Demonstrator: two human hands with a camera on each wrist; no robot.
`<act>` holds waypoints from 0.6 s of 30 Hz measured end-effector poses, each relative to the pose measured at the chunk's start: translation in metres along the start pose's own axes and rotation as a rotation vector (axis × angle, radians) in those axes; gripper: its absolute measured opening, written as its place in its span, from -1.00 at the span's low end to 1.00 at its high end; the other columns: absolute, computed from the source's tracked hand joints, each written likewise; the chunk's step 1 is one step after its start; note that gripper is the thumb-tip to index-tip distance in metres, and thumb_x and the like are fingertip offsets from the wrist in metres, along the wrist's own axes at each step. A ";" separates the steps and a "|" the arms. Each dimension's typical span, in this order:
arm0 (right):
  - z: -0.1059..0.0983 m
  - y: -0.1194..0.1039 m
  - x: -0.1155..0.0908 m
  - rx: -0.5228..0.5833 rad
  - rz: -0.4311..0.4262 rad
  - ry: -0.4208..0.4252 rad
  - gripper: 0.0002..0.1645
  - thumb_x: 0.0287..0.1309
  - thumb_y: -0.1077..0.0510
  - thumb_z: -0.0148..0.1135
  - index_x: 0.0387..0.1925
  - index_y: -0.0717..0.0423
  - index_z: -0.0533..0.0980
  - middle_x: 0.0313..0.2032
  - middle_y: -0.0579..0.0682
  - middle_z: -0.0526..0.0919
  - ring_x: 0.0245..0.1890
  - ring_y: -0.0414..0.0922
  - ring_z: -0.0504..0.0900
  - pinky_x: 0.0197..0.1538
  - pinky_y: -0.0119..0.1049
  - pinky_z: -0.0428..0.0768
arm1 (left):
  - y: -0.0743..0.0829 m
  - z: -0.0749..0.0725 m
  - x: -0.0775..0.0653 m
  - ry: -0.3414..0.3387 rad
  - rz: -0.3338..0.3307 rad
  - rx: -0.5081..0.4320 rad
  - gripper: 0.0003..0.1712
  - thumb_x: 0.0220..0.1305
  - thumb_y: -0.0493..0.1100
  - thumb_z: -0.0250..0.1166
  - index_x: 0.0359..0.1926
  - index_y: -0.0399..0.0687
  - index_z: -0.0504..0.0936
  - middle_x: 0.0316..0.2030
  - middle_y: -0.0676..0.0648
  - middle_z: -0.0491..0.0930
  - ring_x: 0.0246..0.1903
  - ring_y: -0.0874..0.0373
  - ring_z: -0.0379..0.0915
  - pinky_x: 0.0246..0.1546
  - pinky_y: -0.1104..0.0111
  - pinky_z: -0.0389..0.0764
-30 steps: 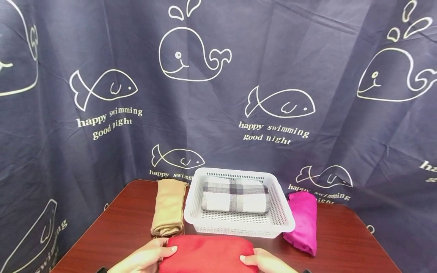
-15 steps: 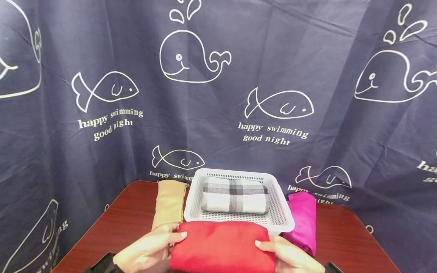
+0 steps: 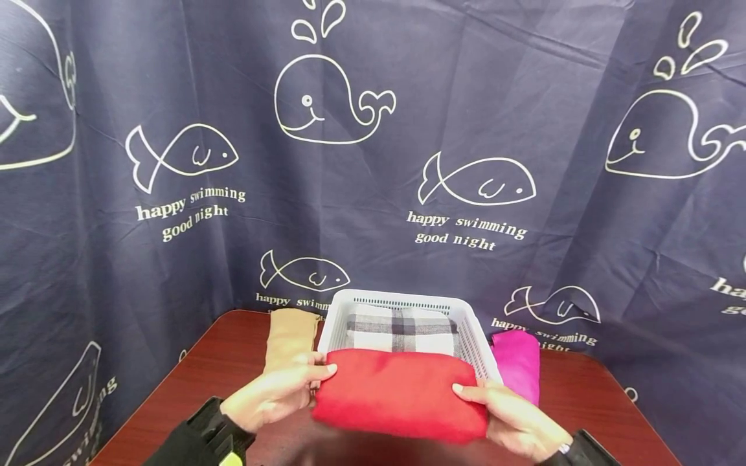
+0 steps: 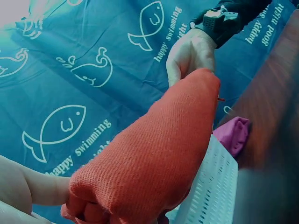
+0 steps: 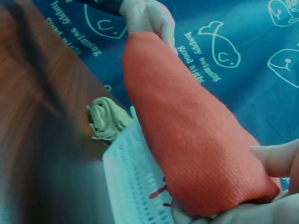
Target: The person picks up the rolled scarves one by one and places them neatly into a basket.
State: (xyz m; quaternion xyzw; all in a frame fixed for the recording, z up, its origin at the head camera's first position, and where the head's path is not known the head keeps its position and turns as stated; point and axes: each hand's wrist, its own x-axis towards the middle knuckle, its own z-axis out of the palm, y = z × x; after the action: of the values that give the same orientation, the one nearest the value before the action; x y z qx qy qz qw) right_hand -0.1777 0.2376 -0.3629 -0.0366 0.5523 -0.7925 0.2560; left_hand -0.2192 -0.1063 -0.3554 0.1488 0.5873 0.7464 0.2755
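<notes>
A folded red cloth (image 3: 402, 395), knitted and with a few short fringe strands visible from the right wrist, is held up between both hands. My left hand (image 3: 280, 391) grips its left end, thumb on top. At the other end my right hand (image 3: 519, 414) pinches it the same way. The cloth hangs above the front edge of a white perforated basket (image 3: 480, 349) and hides that edge in the head view. Inside the basket, at the back, lies a folded grey-and-white checked cloth (image 3: 402, 327), its front partly covered by the red one.
On the reddish-brown table (image 3: 192, 382), a folded tan cloth (image 3: 291, 336) lies left of the basket. A folded magenta cloth (image 3: 519, 362) lies to its right. A dark blue curtain (image 3: 373, 207) with white fish and whale drawings hangs behind the table.
Both hands have carried the red cloth forward and somewhat right, from in front of the basket to over its front edge. The checked cloth has stayed in place.
</notes>
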 end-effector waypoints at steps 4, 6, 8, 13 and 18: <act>-0.003 -0.011 0.001 -0.002 -0.024 0.011 -0.70 0.35 0.21 0.01 0.08 0.11 0.31 -0.10 -0.02 0.61 -0.10 -0.10 0.62 0.05 -0.14 0.53 | 0.006 0.003 0.008 -0.011 0.008 -0.012 -0.86 0.34 -0.30 0.07 -0.10 -0.15 0.40 -0.38 0.03 0.55 -0.36 0.19 0.47 -0.40 0.33 0.39; -0.005 -0.016 0.001 -0.005 -0.034 0.001 -0.73 0.36 0.23 -0.01 0.07 0.09 0.34 -0.11 -0.03 0.62 -0.11 -0.11 0.62 0.04 -0.16 0.53 | 0.009 0.006 0.014 -0.007 0.009 -0.021 -0.84 0.35 -0.31 0.06 -0.06 -0.17 0.39 -0.34 0.02 0.57 -0.32 0.17 0.49 -0.37 0.31 0.42; -0.007 -0.021 0.002 -0.001 -0.034 -0.002 -0.76 0.37 0.22 -0.03 0.04 0.09 0.37 -0.12 -0.04 0.63 -0.11 -0.10 0.63 0.05 -0.16 0.53 | 0.012 0.007 0.019 0.007 0.010 -0.023 -0.83 0.35 -0.32 0.06 -0.06 -0.17 0.37 -0.33 0.02 0.56 -0.32 0.17 0.49 -0.33 0.29 0.43; -0.012 -0.031 0.007 0.021 -0.043 0.007 -0.80 0.37 0.24 -0.04 -0.01 0.10 0.39 -0.13 0.01 0.63 -0.10 -0.06 0.64 0.06 -0.12 0.52 | 0.018 0.007 0.031 0.004 0.032 -0.016 -0.85 0.35 -0.32 0.04 -0.08 -0.17 0.43 -0.33 0.02 0.58 -0.29 0.15 0.52 -0.22 0.22 0.49; -0.018 -0.039 0.019 -0.042 -0.045 0.053 -0.82 0.36 0.21 0.00 -0.04 0.11 0.39 -0.18 -0.01 0.62 -0.15 -0.08 0.65 0.01 -0.13 0.56 | 0.024 0.006 0.042 0.024 0.034 -0.022 -0.89 0.36 -0.34 0.02 -0.13 -0.16 0.42 -0.35 0.03 0.57 -0.30 0.15 0.52 -0.21 0.22 0.49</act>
State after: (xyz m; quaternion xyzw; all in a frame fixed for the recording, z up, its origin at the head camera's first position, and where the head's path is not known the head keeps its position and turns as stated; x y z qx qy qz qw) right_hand -0.2148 0.2550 -0.3390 -0.0335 0.5745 -0.7869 0.2226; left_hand -0.2551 -0.0813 -0.3349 0.1468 0.5798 0.7590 0.2574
